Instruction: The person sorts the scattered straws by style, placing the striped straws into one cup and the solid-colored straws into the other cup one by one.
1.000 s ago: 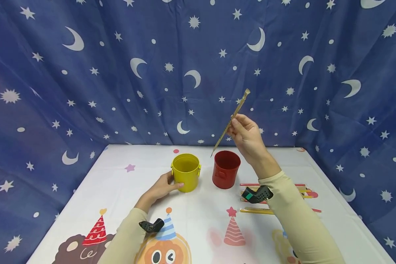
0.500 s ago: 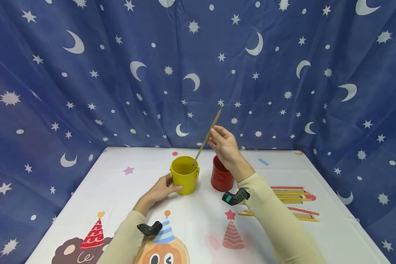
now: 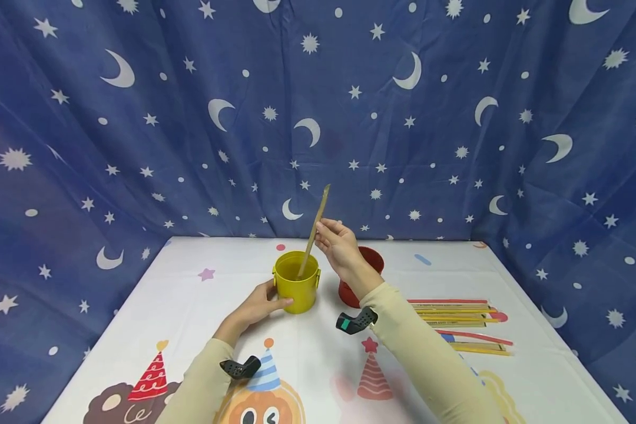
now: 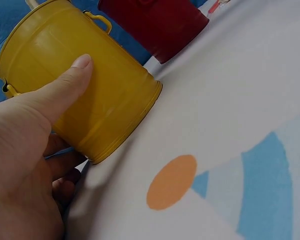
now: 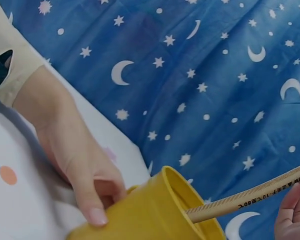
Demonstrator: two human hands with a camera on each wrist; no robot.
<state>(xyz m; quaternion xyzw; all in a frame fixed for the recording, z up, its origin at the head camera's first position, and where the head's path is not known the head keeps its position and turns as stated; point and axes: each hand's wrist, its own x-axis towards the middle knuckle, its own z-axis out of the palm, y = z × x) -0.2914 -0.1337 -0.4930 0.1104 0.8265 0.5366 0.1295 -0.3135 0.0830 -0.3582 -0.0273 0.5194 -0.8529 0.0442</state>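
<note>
A small yellow bucket (image 3: 301, 297) stands upright on the table. My left hand (image 3: 255, 304) holds its left side, with the thumb across the front and the fingers behind, plainer in the left wrist view. My right hand (image 3: 340, 246) pinches a long beige wrapped straw (image 3: 318, 215) between thumb and fingertips above the bucket. The straw leans, its lower end inside the bucket; its wrapper has printed text in the right wrist view. A red bucket (image 3: 373, 260) stands just right of the yellow one, partly hidden behind my right hand and forearm.
Several wrapped straws, red, yellow and beige, lie in an upper group (image 3: 471, 319) and a lower group (image 3: 482, 337) on the right, partly covered by my right sleeve (image 3: 429, 359). A blue star-and-moon curtain (image 3: 191, 147) hangs behind the white printed tablecloth (image 3: 185, 306).
My right hand has moved left and down from above the red bucket, bringing the straw's lower end into the yellow bucket. My left hand keeps its hold on the yellow bucket.
</note>
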